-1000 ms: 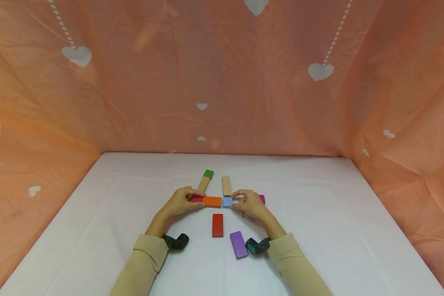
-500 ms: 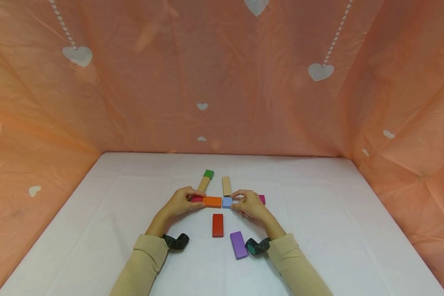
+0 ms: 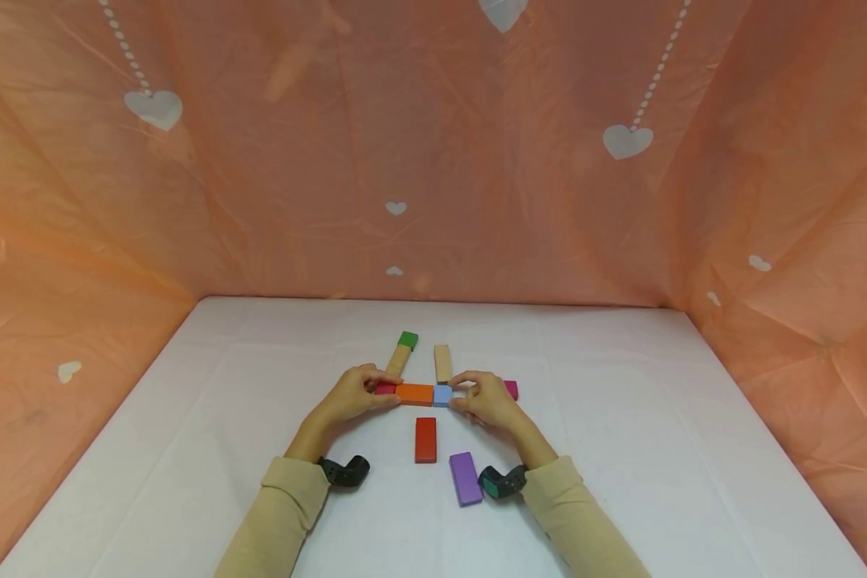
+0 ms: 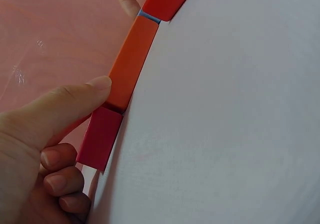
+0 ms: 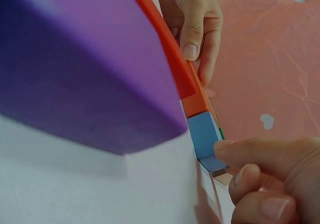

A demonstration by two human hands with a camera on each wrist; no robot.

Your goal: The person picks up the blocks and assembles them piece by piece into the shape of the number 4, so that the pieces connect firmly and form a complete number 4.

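My left hand [image 3: 350, 395] pinches the left end of an orange block [image 3: 415, 394], thumb along its near side and index finger behind. A crimson block [image 4: 100, 139] adjoins that end, partly covered by the hand. Against the orange block's right end sits a small light-blue block [image 3: 442, 396]. Its right side is between the thumb and index finger of my right hand [image 3: 493, 397]. Behind the row, one natural wood block [image 3: 399, 360] slants up to a green block [image 3: 408, 340]. A second wood block [image 3: 442, 364] stretches back from behind the blue one.
Nearer the person, a red block [image 3: 425, 440] and a purple block [image 3: 466, 479] lie on the white tabletop [image 3: 621, 449]. The purple one is close to the right wrist camera. A magenta block [image 3: 510, 389] is partly hidden behind the right hand. Orange sheeting [image 3: 433, 160] encloses the table.
The light-blue block has slid slightly left with my right hand, and the narrow gap to the orange block has closed. My left hand has stayed put.
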